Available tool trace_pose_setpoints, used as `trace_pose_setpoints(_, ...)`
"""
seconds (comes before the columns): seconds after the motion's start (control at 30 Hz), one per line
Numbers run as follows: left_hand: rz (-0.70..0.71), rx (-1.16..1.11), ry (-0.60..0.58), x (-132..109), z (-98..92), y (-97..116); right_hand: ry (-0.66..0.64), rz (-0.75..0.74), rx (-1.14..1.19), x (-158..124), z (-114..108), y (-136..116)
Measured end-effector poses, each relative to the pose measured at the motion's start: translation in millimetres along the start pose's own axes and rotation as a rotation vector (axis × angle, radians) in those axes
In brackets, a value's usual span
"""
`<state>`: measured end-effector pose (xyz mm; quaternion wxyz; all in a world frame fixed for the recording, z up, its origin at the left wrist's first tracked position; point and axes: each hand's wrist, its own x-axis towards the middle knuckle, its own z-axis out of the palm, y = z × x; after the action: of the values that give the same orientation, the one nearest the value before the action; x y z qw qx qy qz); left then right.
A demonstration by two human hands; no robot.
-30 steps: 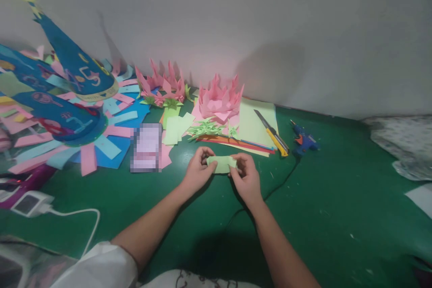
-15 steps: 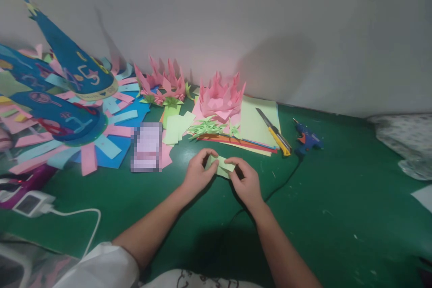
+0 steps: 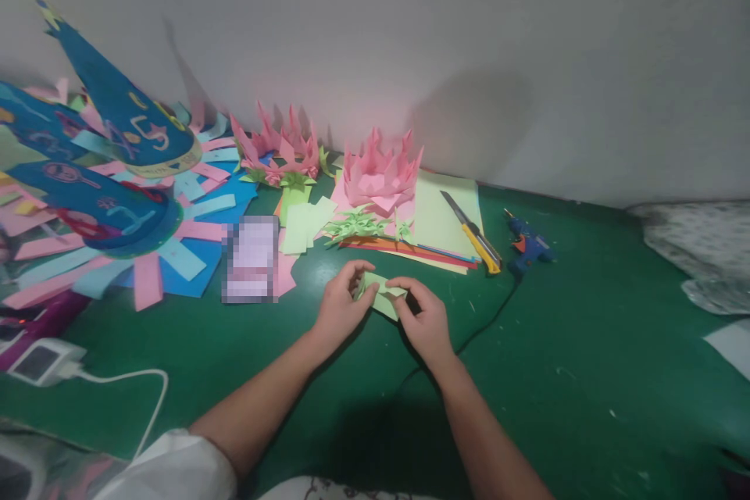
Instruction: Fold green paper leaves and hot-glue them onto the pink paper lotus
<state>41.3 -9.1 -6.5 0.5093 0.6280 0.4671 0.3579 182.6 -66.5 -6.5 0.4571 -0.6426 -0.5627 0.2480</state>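
Both hands met over the near middle of the green table [image 3: 586, 344]. The left hand [image 3: 343, 305] and the right hand [image 3: 426, 316] were each closed narrowly on one end of a folded light-green paper [image 3: 382, 295], thumbs and fingertips pinching it just above the surface. It was tilted with its right end lower. Gripping both ends probably kept the small piece steady while its creases were pressed.

Just beyond the hands lay a stack of light-green slips [image 3: 305, 223] and some spiky green folded pieces [image 3: 355, 223], seemingly kept within easy reach. Two pink paper lotuses [image 3: 380, 176] stood farther back by the wall. To the right, a yellow utility knife [image 3: 473, 234] rested on coloured sheets, with a blue glue gun [image 3: 527, 244] beside it. Blue paper cones [image 3: 126, 113] crowded the far left.
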Motion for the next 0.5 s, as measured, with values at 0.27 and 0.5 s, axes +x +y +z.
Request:
trace_pose_setpoints(0.27, 0.034, 0.034, -0.007, -6.7, 3.6, 10.0, 0.080, 0.108, 0.049, 1.1, 3.0, -4.1)
trace_pose_setpoints(0.5, 0.067, 0.057, -0.009, -9.7, 4.3, 9.0, 0.114, 0.163, 0.111, 0.7, 5.3, -4.3)
